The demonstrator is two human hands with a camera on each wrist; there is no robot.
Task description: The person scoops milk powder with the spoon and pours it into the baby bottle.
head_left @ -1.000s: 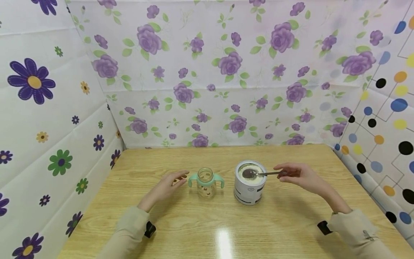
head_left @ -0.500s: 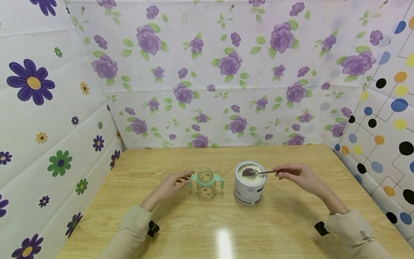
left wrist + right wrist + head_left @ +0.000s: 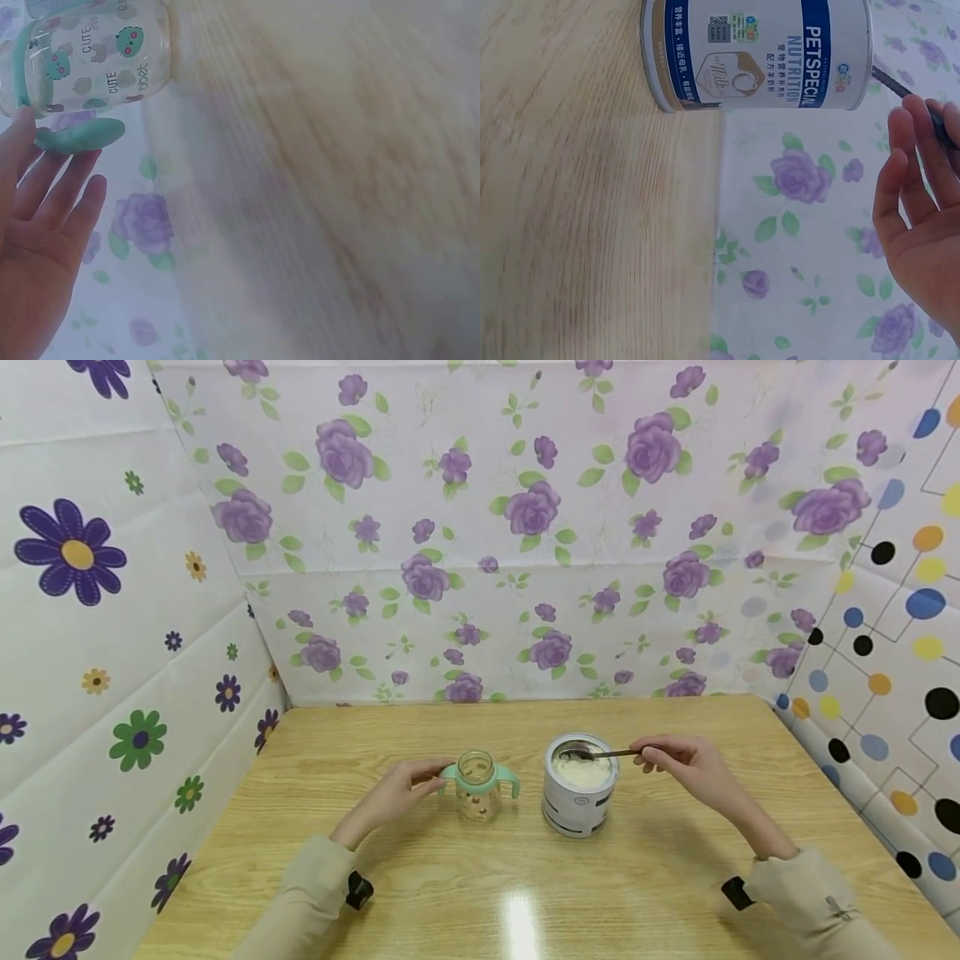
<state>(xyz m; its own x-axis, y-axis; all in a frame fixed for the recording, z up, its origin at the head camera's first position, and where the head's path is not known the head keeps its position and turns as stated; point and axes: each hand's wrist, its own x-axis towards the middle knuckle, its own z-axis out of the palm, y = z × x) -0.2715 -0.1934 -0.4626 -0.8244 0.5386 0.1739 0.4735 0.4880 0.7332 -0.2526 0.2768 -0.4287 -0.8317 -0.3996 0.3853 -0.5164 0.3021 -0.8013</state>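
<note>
A clear baby bottle [image 3: 477, 802], open at the top and with two mint-green handles, stands upright on the table. My left hand [image 3: 401, 792] holds its left handle; in the left wrist view, the thumb is at the handle's top and the fingers [image 3: 64, 180] reach behind it. To the right stands an open milk powder can [image 3: 577, 810], filled with pale powder [image 3: 583, 771]. Between thumb and fingers, my right hand [image 3: 686, 766] pinches a spoon [image 3: 618, 752] by its handle. The spoon's bowl is in the can at the powder, near the back-left rim. In the right wrist view, the can hides the bowl.
The wooden table [image 3: 450, 893] extends to the front and both sides. A flowered cloth [image 3: 480, 527] hangs behind it. Patterned cloths also hang along the left and right. A dark wrist camera [image 3: 738, 893] sits at the right sleeve.
My left hand has moved right, from beside the bottle to its handle. My right hand has shifted slightly left, and the spoon's bowl has moved toward the can's back-left rim.
</note>
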